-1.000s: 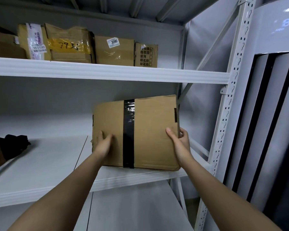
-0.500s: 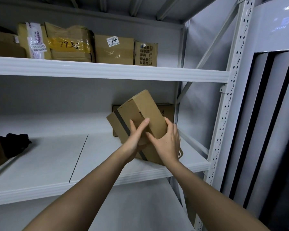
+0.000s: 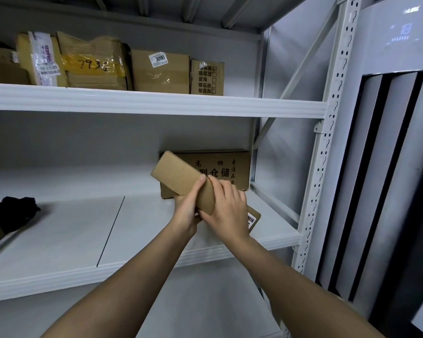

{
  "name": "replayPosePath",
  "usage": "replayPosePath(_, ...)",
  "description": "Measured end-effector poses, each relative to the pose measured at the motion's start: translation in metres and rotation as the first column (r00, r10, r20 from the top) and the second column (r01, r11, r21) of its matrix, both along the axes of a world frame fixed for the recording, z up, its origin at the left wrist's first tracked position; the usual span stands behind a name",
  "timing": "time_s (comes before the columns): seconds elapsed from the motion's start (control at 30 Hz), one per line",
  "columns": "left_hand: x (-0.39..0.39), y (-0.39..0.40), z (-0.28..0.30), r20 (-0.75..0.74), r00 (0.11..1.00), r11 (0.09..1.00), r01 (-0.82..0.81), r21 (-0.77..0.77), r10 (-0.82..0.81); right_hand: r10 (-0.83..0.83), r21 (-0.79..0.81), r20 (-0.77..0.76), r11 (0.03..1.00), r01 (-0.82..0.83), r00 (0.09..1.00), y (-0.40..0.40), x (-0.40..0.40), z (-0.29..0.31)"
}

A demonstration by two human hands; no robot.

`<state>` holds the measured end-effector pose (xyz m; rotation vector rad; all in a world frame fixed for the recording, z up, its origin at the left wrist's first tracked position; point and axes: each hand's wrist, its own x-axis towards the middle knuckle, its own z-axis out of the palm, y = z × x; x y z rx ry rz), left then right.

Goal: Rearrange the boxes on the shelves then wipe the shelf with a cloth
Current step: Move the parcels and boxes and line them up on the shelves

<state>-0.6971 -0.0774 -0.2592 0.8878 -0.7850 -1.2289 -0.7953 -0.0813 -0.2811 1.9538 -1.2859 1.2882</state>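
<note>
A brown cardboard box (image 3: pixel 178 178) is tilted on edge over the right part of the white middle shelf (image 3: pixel 137 230), its narrow face turned up. My left hand (image 3: pixel 187 206) grips it from the left and below, thumb on top. My right hand (image 3: pixel 226 211) lies over its near end, fingers wrapped on it. A labelled corner of the box (image 3: pixel 253 217) shows past my right hand. Behind it a second printed cardboard box (image 3: pixel 220 167) stands against the back wall. A dark cloth (image 3: pixel 15 211) lies at the shelf's far left.
The upper shelf (image 3: pixel 156 103) carries several cardboard boxes (image 3: pixel 159 71) in a row. A perforated white upright (image 3: pixel 322 152) and diagonal brace bound the rack on the right. A tall white appliance with dark slats (image 3: pixel 388 167) stands right of it. A lower shelf shows below.
The box was held flat and facing me with a hand on each side; it has been turned edge-up and carried back and right over the shelf. Both hands came together on its near end.
</note>
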Motion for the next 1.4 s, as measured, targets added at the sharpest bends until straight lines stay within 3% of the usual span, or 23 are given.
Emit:
replayPosePath(0.13, 0.003, -0.003, 0.003, -0.176, 0.968, 0.98, -0.159, 0.121, 0.179, -0.026, -0.062, -0.138, 0.998, 0.018, 0.99, 0.0, -0.001, 0.0)
replayPosePath(0.37, 0.023, -0.005, 0.01, -0.317, 0.829, 0.873, -0.357, 0.333, 0.46, -0.064, -0.112, -0.36, 0.993, 0.025, 0.931, 0.0, 0.0, -0.004)
replayPosePath(0.67, 0.028, -0.011, 0.003, -0.321, 0.832, 0.868, -0.328, 0.374, 0.453, -0.045, -0.08, -0.423, 0.997, 0.013, 0.905, -0.006, -0.011, -0.006)
replayPosePath(0.8, 0.036, -0.011, 0.001, -0.31, 0.828, 0.859, -0.343, 0.381, 0.468, -0.044, 0.066, -0.257, 0.996, 0.063, 0.965, -0.003, -0.035, 0.004)
replayPosePath(0.87, 0.04, -0.012, 0.001, -0.286, 0.837, 0.859, -0.351, 0.373, 0.467, -0.092, 0.286, -0.141, 0.95, 0.129, 0.986, -0.004, -0.045, 0.01)
replayPosePath(0.93, 0.041, -0.012, 0.001, -0.241, 0.856, 0.863, -0.363, 0.352, 0.458, -0.109, 0.547, 0.099, 0.837, 0.038, 0.989, -0.017, -0.057, 0.007)
replayPosePath(0.97, 0.04, -0.012, 0.002, -0.219, 0.865, 0.866, -0.366, 0.341, 0.451, -0.104, 0.653, 0.304, 0.746, -0.128, 0.947, -0.018, -0.059, 0.009)
replayPosePath(1.0, 0.038, -0.011, 0.003, -0.201, 0.873, 0.87, -0.366, 0.33, 0.444, -0.111, 0.68, 0.54, 0.641, -0.356, 0.834, -0.017, -0.06, 0.01)
replayPosePath(1.07, 0.035, -0.011, 0.006, -0.17, 0.884, 0.876, -0.372, 0.306, 0.435, -0.194, 0.586, 0.802, 0.442, -0.68, 0.565, -0.012, -0.061, 0.011)
replayPosePath(1.13, 0.035, -0.011, 0.01, -0.125, 0.893, 0.88, -0.389, 0.271, 0.433, -0.263, 0.512, 0.857, 0.334, -0.791, 0.444, -0.011, -0.064, 0.009)
replayPosePath(1.2, 0.036, -0.012, 0.015, -0.069, 0.907, 0.891, -0.391, 0.231, 0.416, -0.31, 0.496, 0.857, 0.285, -0.82, 0.411, -0.014, -0.068, 0.003)
replayPosePath(1.4, 0.023, -0.007, 0.033, 0.214, 0.912, 0.927, -0.37, 0.059, 0.351, -0.444, 0.384, 0.858, 0.22, -0.897, 0.258, -0.013, -0.067, -0.019)
